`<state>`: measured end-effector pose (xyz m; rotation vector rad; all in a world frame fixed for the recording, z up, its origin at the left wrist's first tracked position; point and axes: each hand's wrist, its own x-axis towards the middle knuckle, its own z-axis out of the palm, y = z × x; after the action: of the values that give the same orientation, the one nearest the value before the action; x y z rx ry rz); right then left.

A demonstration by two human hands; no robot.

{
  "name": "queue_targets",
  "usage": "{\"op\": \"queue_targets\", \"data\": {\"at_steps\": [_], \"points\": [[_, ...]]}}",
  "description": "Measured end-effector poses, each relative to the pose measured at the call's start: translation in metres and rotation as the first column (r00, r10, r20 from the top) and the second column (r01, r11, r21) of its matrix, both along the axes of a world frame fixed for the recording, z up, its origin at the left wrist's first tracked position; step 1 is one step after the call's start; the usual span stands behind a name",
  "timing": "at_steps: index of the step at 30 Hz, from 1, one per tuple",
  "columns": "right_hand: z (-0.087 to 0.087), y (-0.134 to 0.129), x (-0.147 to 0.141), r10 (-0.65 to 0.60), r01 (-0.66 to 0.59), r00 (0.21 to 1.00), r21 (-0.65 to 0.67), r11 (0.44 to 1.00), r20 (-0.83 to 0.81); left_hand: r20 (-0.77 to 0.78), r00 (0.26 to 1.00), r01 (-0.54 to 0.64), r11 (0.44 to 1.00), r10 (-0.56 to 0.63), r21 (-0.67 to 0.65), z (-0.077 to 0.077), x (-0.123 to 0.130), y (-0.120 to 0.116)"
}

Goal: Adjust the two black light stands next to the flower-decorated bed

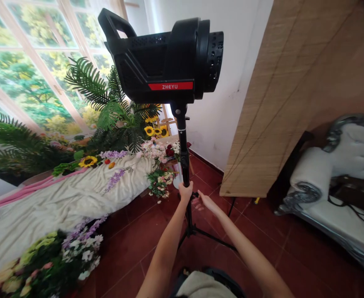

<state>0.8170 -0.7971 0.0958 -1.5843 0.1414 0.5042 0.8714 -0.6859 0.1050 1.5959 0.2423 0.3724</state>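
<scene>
A black studio light [163,62] with a red label reading ZHEYU sits on top of a black light stand [185,165]. My left hand [185,191] is wrapped around the stand's pole, well below the light. Just to the right of it, my right hand [204,201] is beside a small black knob [195,194] on the stand. Its fingers are apart and curved, and I see nothing held in them; whether a fingertip touches the knob is hard to make out. The stand's legs spread on the red tiled floor [157,236].
On the left, a cream cloth [76,203] carries flowers, with a sunflower [88,161] and palm leaves [107,111] behind. A woven blind [253,124] hangs to the right. Farther right, a tufted white sofa [352,153] holds a dark bag [355,194].
</scene>
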Motion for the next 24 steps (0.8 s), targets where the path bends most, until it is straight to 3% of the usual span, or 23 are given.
{"op": "queue_targets", "data": {"at_steps": [2, 4, 7, 9, 12, 15, 20, 22, 24], "points": [[0.003, -0.001, -0.001, -0.033, 0.033, 0.995, -0.002, 0.999, 0.092, 0.002, 1.0, 0.006, 1.0, -0.006, 0.002, -0.002, 0.001, 0.0], [0.007, -0.004, -0.006, -0.062, 0.099, 0.943, -0.097, 0.99, 0.327, 0.01, 1.0, 0.0, 1.0, 0.0, 0.006, -0.004, 0.002, 0.0], [0.013, -0.009, -0.022, -0.02, 0.249, 0.744, -0.25, 0.936, 0.668, 0.008, 1.0, -0.03, 0.999, 0.03, -0.013, -0.007, 0.003, 0.0], [0.014, -0.01, -0.033, 0.019, 0.316, 0.664, -0.304, 0.899, 0.748, 0.002, 0.999, -0.042, 0.999, 0.042, -0.035, -0.009, 0.004, 0.0], [0.023, -0.008, -0.039, 0.024, 0.367, 0.616, -0.313, 0.876, 0.788, 0.012, 0.999, -0.03, 0.999, 0.03, -0.043, -0.01, 0.004, 0.0], [0.056, 0.001, -0.029, -0.041, 0.385, 0.532, -0.199, 0.901, 0.846, 0.052, 0.999, 0.011, 0.998, -0.008, -0.056, -0.007, 0.002, 0.0], [0.148, 0.036, 0.006, -0.153, 0.307, 0.425, 0.017, 0.952, 0.892, 0.088, 0.994, 0.068, 0.995, -0.062, -0.073, 0.002, -0.003, 0.0], [0.174, 0.05, 0.018, -0.143, 0.286, 0.411, 0.021, 0.958, 0.9, 0.108, 0.992, 0.064, 0.996, -0.057, -0.062, 0.004, -0.003, 0.0], [0.186, 0.06, 0.028, -0.11, 0.304, 0.418, -0.025, 0.952, 0.902, 0.102, 0.994, 0.052, 0.997, -0.046, -0.052, 0.005, -0.002, 0.001]]}}
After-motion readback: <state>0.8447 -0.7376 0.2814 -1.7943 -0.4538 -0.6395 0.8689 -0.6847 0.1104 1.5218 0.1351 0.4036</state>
